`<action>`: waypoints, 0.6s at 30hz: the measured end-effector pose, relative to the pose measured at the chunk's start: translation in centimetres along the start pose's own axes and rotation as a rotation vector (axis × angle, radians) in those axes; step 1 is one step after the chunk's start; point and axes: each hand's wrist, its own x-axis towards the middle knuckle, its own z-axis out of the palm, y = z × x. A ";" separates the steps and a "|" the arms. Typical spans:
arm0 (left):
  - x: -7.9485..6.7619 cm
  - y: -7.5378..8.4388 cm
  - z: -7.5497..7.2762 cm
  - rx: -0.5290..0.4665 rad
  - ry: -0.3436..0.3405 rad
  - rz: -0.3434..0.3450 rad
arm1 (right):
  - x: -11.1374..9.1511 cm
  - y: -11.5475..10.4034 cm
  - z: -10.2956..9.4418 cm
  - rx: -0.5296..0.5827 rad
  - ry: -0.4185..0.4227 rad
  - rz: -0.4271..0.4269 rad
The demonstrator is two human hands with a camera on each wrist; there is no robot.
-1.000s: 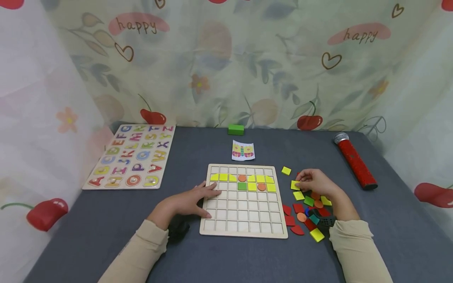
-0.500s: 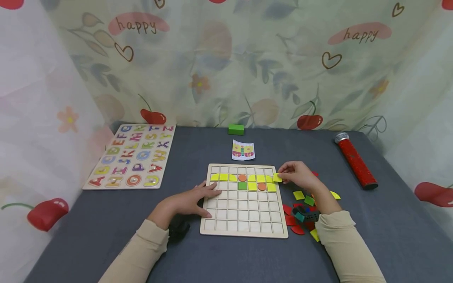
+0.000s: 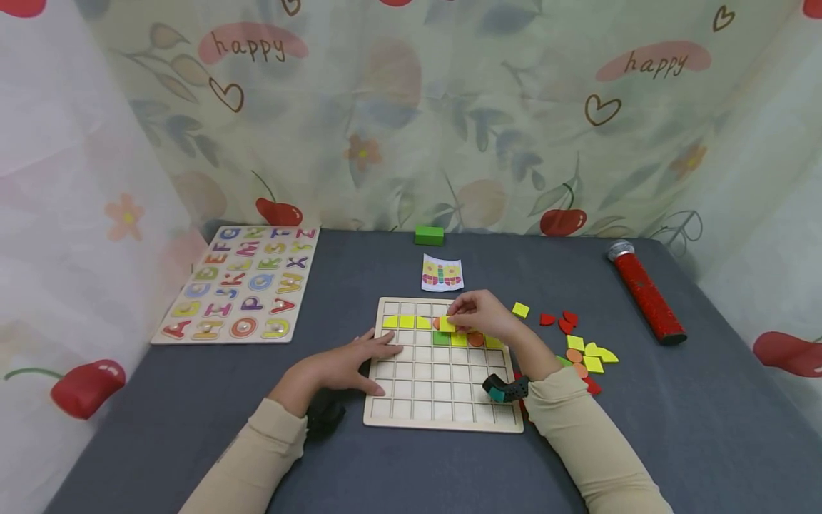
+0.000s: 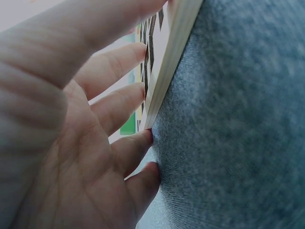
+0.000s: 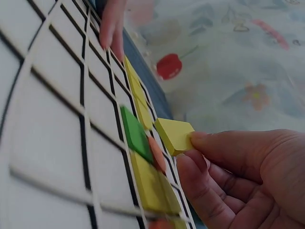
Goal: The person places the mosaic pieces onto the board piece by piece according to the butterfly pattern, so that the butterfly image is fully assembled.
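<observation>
My right hand (image 3: 484, 318) pinches a yellow square tile (image 5: 174, 136) between thumb and fingertips, just above the wooden grid board (image 3: 424, 390). Below that tile lie a green square tile (image 5: 136, 133) and an orange disc (image 5: 156, 153), set in grid cells. Yellow tiles (image 3: 407, 322) fill cells toward the board's upper left. Part of the upper right row is hidden behind my right hand. At the board's left edge rests my left hand (image 3: 347, 364), fingers spread, some fingertips on the grid and others against the side, as the left wrist view shows.
Loose yellow tiles (image 3: 594, 365), red pieces (image 3: 547, 319) and orange discs lie right of the board. Behind the board are a butterfly picture card (image 3: 442, 273) and a green block (image 3: 429, 235). An alphabet board (image 3: 240, 285) lies left, a red microphone (image 3: 645, 293) right.
My right hand has picked a yellow tile from the loose pieces and carried it left, past the board's right edge, to above its upper middle. My left hand stays in place.
</observation>
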 end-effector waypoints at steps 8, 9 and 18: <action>0.1 0.1 0.0 0.000 -0.003 -0.013 | 1.0 -1.0 2.7 0.031 -0.025 -0.014; 0.1 0.1 -0.1 0.001 -0.003 -0.014 | 1.1 -1.0 2.9 0.030 -0.027 -0.015; 0.2 0.1 -0.1 0.011 -0.007 0.001 | 1.3 -0.7 4.0 -0.140 0.010 -0.041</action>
